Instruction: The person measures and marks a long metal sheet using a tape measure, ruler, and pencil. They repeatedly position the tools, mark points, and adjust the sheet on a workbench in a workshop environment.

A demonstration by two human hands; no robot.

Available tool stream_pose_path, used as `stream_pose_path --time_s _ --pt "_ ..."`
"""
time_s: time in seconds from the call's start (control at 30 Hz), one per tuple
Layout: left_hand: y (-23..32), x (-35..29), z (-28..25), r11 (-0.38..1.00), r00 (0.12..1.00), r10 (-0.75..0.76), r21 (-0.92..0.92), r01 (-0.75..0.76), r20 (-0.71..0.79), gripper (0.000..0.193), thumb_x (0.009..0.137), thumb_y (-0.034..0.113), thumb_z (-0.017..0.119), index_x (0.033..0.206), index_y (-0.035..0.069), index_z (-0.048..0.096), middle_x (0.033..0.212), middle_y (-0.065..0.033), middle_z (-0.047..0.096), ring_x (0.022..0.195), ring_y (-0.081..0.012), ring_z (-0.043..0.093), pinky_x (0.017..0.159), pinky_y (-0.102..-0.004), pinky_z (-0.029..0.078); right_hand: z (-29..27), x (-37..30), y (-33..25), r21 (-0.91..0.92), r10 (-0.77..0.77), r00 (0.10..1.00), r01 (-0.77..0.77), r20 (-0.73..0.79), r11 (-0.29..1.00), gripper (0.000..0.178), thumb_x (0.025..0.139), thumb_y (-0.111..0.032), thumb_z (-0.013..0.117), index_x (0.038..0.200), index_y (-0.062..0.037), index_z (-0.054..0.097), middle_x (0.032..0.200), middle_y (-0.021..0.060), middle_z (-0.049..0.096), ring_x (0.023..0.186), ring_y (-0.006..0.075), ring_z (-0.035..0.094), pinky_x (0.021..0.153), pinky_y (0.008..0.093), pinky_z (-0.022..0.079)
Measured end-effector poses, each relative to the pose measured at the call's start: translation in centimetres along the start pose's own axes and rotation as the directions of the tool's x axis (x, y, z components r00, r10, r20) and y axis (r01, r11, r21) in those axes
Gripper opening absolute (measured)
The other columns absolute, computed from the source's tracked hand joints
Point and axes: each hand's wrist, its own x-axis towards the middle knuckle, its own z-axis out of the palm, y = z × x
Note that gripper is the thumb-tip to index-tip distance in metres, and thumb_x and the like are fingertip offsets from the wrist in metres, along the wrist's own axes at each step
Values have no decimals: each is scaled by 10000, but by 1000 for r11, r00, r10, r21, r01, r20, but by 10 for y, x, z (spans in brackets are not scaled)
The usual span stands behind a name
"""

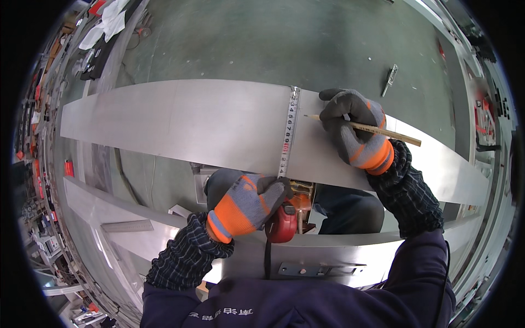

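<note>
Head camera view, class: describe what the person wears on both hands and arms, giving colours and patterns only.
The left hand and right hand each wear a grey knitted work glove with orange patches and an orange cuff band. Both forearms are covered by dark checked sleeve covers, over a dark navy jacket.

Even diffuse light, moderately bright. Soft sheen on metal sheet [180, 117], no hard glare. Faint shadows under hands. Centre sharp. Heavy fisheye bending, black vignette at corners, edge clutter smeared.
</note>
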Motion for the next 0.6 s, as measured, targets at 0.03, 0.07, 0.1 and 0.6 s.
stream_pose_path --time_s 0.03,0.07,0.1,0.6 --pt "2 0 0 995 996 -84 -51 85 15 260 1036 174 521 1054 -3 711 826 -122 703 715 -192 675 663 -320 556 -2 1 -5 3 -8 1000 8 26 1000 121 842 47 569 894 -35 642 812 79 663 734 217 660 895 431 566" --pt "6 0 -1 980 985 -166 -101 169 35 288 1041 172 492 1048 -4 721 889 -132 723 758 -207 706 696 -319 571 -3 1 -7 6 -16 999 15 52 1000 125 845 49 563 890 -36 643 800 71 662 725 213 658 905 442 566" --pt "10 2 -3 957 968 -243 -147 250 62 318 1045 169 464 1042 -4 730 952 -142 744 800 -222 738 729 -318 585 -4 0 -7 17 -34 997 33 72 999 120 863 39 551 905 -30 639 814 74 667 725 207 657 892 428 567" --pt "-1 0 5 947 977 -210 -237 214 42 300 1047 246 539 1064 3 714 703 -81 650 580 -122 588 525 -281 490 2 -21 -19 68 34 996 -39 79 997 165 858 -4 592 1009 -29 653 919 119 695 791 243 682 815 368 571"
